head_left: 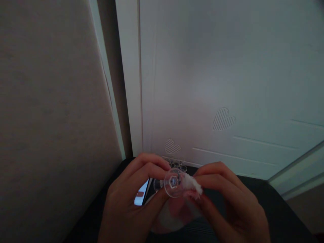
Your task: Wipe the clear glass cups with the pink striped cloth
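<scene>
My left hand [131, 195] pinches the edge of a small clear plastic disc [173, 192] between thumb and fingertips. The disc has a six-sided shape at its centre. Opposite it, my right hand [230, 199] grips a fluffy white and pink piece of fabric [192, 185] with thumb and forefinger, right beside the disc. A soft pink and white thing [174, 214] hangs or lies below both hands; it is dim, and I cannot tell whether it joins the fluffy piece. Another round clear part [157, 185] shows just left of the disc, partly hidden by my left fingers.
A phone with a lit screen [141, 194] lies under my left hand, partly covered. Several small clear plastic pieces [178, 165] sit at the back of the dark surface [273, 209]. Behind stands a white panel [202, 84] with heart-shaped grooves; a grey wall [50, 101] is at left.
</scene>
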`<move>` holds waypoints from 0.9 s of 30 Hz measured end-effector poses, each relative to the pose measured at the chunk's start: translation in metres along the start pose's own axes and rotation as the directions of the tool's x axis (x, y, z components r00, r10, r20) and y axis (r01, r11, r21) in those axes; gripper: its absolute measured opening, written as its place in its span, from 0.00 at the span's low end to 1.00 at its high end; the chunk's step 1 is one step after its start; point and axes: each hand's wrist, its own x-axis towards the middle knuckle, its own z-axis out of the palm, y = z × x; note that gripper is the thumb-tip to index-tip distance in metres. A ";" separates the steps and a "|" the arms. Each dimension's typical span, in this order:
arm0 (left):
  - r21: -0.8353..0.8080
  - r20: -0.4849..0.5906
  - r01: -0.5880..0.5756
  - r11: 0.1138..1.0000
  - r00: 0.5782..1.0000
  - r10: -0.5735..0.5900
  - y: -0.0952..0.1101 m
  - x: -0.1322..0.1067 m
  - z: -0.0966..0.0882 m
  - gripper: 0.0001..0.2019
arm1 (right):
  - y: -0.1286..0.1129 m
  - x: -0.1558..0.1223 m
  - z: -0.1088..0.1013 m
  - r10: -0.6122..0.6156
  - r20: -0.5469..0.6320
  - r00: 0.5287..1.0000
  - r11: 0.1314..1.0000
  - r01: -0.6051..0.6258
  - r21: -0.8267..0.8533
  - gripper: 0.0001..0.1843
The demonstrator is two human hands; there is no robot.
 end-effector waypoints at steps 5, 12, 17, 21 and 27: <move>-0.037 -0.023 0.015 0.999 1.000 -0.016 0.001 -0.003 -0.002 0.07 | 0.000 0.002 0.002 -0.005 0.036 0.999 1.000 0.006 -0.010 0.11; -0.021 0.013 0.100 0.995 0.995 -0.100 0.001 -0.004 -0.004 0.04 | 0.006 0.000 0.002 0.001 0.009 1.000 0.997 0.000 -0.071 0.11; -0.054 0.053 -0.007 0.999 0.999 0.010 0.002 -0.002 -0.003 0.12 | 0.009 0.001 0.001 0.015 0.018 1.000 0.997 -0.014 -0.071 0.09; -0.086 0.073 0.024 0.996 0.997 -0.018 0.007 0.002 -0.001 0.12 | 0.008 0.003 0.005 0.049 0.025 0.998 0.998 -0.048 -0.030 0.08; -0.425 0.104 0.228 0.876 0.974 -0.203 0.002 0.001 -0.002 0.05 | 0.009 0.001 0.010 0.266 -0.083 0.960 0.964 -0.266 0.012 0.05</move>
